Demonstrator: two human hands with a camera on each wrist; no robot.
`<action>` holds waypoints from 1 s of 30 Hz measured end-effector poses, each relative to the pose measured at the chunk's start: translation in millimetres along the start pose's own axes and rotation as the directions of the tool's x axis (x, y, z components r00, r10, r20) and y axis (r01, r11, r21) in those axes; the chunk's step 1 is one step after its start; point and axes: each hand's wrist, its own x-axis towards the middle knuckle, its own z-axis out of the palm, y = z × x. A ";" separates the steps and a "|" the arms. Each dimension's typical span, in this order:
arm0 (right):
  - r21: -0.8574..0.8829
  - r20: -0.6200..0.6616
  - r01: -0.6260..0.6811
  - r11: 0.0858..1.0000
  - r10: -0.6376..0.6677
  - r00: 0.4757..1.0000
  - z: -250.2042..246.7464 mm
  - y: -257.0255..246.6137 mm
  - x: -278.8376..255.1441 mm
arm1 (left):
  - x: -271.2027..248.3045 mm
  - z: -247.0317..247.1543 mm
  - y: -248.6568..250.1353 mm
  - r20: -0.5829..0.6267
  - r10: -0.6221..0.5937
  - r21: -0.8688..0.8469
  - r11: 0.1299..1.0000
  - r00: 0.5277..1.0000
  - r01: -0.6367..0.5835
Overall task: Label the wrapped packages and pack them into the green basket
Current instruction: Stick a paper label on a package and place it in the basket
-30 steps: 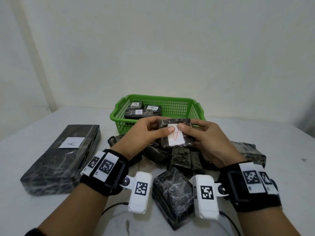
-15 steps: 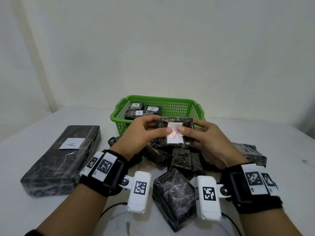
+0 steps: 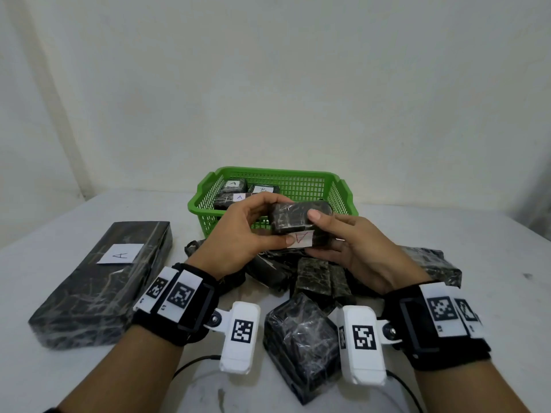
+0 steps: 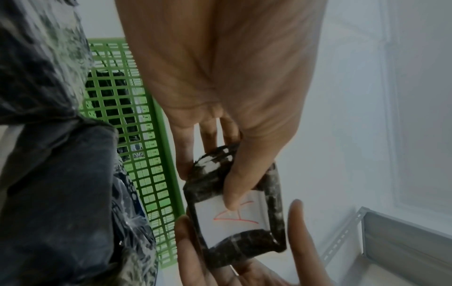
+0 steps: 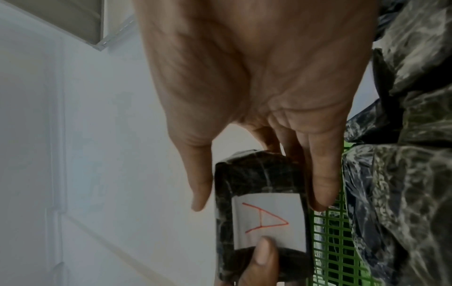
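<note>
A small dark wrapped package hangs in the air just in front of the green basket, held between both hands. Its white label with a red A sits on the face turned toward me. My left hand grips the left end, thumb tip on the label's edge. My right hand cradles the right end from below, thumb on top. The left wrist view shows the label under my left thumb. In the right wrist view the label lies flat on the package.
Three labelled packages lie in the basket's left half. A long dark package marked A lies at the left. A pile of unlabelled wrapped packages sits under my hands, with a bigger one nearer me. Cables trail at the front edge.
The package has tipped, so its labelled face turned from upward to facing me. Both hands lifted it slightly toward the basket, and my right thumb moved off the label onto the top.
</note>
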 end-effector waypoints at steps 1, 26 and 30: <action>-0.002 -0.018 0.004 1.000 -0.004 1.000 0.4 0.7 0.3 | -0.2 0.3 0.1 0.015 -0.004 -0.007 1.000 1.000 0.004; -0.047 -0.080 0.117 0.992 -0.121 0.989 -5.8 8.0 6.6 | 2.0 -1.2 -5.7 0.056 -0.206 -0.254 0.943 0.977 0.214; -0.044 -0.087 0.155 0.987 -0.158 0.984 -5.6 7.8 7.9 | 2.3 -2.4 -7.4 0.014 -0.170 -0.165 0.972 0.985 0.170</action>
